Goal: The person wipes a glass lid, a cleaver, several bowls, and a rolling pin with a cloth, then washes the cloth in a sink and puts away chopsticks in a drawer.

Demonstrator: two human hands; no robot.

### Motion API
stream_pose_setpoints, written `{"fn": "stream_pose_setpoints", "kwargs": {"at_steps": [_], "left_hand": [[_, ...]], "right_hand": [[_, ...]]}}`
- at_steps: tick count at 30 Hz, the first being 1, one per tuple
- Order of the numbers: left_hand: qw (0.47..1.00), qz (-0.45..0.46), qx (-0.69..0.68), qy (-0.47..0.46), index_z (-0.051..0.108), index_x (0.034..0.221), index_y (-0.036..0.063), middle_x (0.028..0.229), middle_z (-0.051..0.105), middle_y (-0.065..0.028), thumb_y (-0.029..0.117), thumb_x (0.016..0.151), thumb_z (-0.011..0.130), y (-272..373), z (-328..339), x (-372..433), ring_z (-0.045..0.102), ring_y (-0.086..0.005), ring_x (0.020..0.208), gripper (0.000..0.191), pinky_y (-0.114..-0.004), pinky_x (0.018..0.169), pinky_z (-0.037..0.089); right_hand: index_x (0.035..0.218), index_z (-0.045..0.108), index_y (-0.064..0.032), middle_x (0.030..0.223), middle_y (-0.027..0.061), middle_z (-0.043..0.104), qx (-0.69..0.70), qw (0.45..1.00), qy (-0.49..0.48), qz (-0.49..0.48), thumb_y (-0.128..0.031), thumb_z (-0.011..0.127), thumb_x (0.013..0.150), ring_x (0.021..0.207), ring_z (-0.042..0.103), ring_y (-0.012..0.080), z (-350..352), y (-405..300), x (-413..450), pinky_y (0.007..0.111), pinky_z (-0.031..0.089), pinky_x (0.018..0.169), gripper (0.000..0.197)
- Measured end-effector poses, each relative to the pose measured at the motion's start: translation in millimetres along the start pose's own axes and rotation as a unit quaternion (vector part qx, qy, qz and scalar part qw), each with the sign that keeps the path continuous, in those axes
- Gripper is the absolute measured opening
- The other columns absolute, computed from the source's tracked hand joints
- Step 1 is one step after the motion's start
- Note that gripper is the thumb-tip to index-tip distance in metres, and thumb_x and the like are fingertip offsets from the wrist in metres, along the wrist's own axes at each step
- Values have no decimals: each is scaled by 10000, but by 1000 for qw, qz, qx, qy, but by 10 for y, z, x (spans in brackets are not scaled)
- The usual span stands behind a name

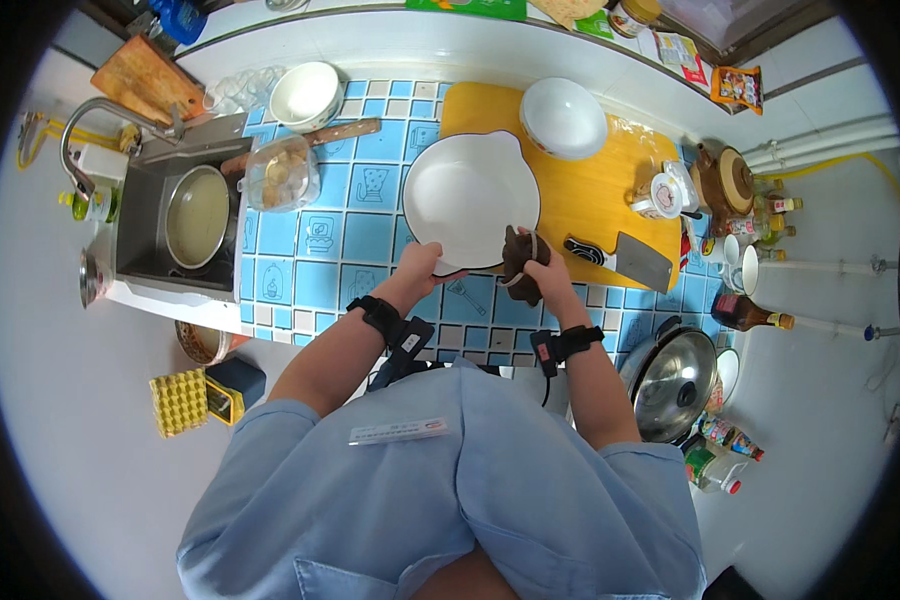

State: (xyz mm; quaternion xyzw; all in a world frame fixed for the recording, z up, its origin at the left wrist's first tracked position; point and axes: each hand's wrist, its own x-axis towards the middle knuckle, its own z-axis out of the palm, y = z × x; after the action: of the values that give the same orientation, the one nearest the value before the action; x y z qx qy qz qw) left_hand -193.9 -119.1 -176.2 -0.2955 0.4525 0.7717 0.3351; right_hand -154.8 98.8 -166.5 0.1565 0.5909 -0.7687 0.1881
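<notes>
A large white pan with a dark rim and a pouring lip (471, 191) is tilted in front of me, partly over the yellow cutting board (570, 195). My left hand (418, 268) grips its near left edge, thumb on the inside. In my right hand (549, 271) is a bunched dark brown cloth (521, 262) with a pale edge band. The cloth is against or very near the pan's near right edge; whether it touches is hard to tell. Just right of that hand a cleaver (641, 261) lies on the board, its black handle towards me.
A white bowl (564, 118) stands at the board's back edge, a lidded mug (656, 196) at its right. To the left, a clear plastic container (281, 176) sits beside the sink (141, 232), which holds a pot (197, 217). A lidded steel pot (675, 386) stands at right.
</notes>
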Motion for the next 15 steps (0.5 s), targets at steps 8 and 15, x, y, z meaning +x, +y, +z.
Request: {"fn": "stream_pose_setpoints", "kwargs": {"at_steps": [8, 15], "left_hand": [[999, 15, -44, 0, 301, 1204, -60, 1167, 426, -201, -33, 777, 381, -157, 370, 198, 528, -363, 993, 434, -460, 762, 537], [995, -17, -85, 39, 279, 1215, -41, 1173, 413, -202, -12, 808, 390, -237, 589, 294, 510, -354, 1018, 423, -428, 773, 541]], "right_hand": [[1068, 554, 2, 906, 135, 608, -140, 981, -118, 61, -176, 569, 616, 830, 563, 218, -26, 365, -229, 295, 440, 779, 486], [929, 579, 26, 809, 90, 603, -150, 976, -9, 155, -134, 538, 628, 731, 552, 189, -655, 355, -614, 291, 451, 729, 343]]}}
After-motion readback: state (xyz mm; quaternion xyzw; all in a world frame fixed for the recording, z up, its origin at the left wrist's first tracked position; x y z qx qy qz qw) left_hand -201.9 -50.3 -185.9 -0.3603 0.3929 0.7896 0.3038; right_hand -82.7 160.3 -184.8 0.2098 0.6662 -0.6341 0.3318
